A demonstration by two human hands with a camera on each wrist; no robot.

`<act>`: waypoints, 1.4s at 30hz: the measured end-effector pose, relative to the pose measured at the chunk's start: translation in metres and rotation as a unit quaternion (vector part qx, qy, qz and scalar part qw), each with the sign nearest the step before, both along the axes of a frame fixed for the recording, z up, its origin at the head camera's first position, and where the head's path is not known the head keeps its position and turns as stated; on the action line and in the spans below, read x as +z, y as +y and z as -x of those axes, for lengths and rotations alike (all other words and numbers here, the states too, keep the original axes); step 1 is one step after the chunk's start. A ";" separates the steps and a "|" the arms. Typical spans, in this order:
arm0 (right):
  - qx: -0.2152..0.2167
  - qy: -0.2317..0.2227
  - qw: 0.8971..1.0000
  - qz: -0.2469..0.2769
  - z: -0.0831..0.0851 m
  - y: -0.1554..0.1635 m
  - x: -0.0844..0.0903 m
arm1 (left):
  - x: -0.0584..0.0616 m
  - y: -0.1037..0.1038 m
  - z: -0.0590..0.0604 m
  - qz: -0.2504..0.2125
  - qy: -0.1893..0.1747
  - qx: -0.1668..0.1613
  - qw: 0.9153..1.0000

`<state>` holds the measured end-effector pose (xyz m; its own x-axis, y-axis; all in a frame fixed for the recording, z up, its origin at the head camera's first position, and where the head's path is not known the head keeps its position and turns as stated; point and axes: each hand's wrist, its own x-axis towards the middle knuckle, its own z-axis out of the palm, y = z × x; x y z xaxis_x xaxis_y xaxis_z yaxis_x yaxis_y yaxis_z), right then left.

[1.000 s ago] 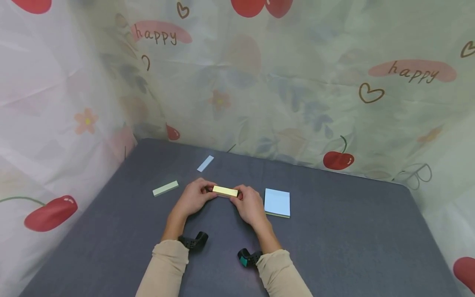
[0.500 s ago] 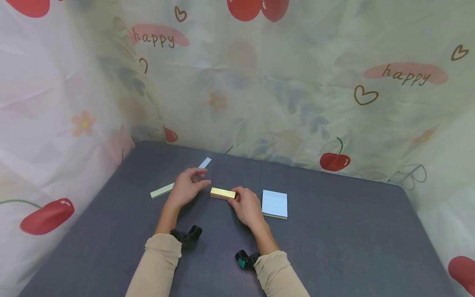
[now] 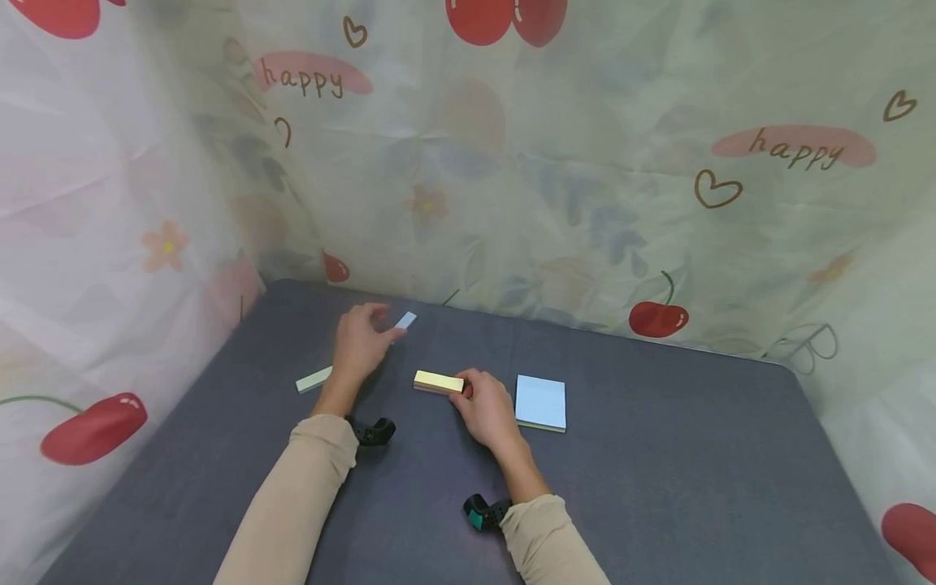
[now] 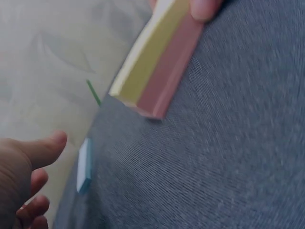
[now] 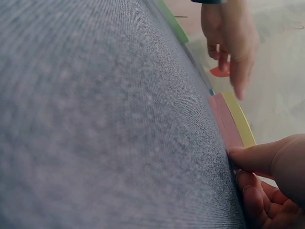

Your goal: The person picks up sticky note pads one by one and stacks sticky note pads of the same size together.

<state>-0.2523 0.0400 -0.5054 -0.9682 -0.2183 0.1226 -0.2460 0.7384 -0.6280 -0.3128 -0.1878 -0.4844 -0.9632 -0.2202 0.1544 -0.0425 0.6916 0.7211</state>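
In the head view my right hand pinches the right end of a narrow yellow sticky note pad, which lies on a pink one of the same shape. My left hand is over the back left of the table, thumb and fingers spread apart, holding nothing. Beside its thumb lies a narrow light blue sticky note pad, its near end hidden by the hand. The left wrist view shows a gap between thumb and blue pad. A narrow pale green pad is partly covered by the left wrist.
A square stack of sticky notes, light blue on top, sits just right of my right hand. The dark grey table ends at a printed curtain behind and at the sides.
My left hand has let go of the left end of the yellow and pink pads and moved back and left to the blue pad. The right hand keeps its pinch in place.
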 end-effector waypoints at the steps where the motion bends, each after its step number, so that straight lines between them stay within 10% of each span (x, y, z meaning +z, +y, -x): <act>1: 0.002 0.003 1.000 0.000 0.000 0.000 0.000 | -0.001 -0.001 0.001 0.004 -0.008 0.005 1.000; 13: 0.003 0.014 1.000 -0.002 -0.001 0.000 0.000 | -0.018 -0.006 0.004 0.027 -0.045 0.012 0.999; 42: 0.000 0.013 1.000 -0.007 -0.001 0.000 -0.001 | -0.010 -0.001 0.002 0.032 -0.054 -0.003 0.998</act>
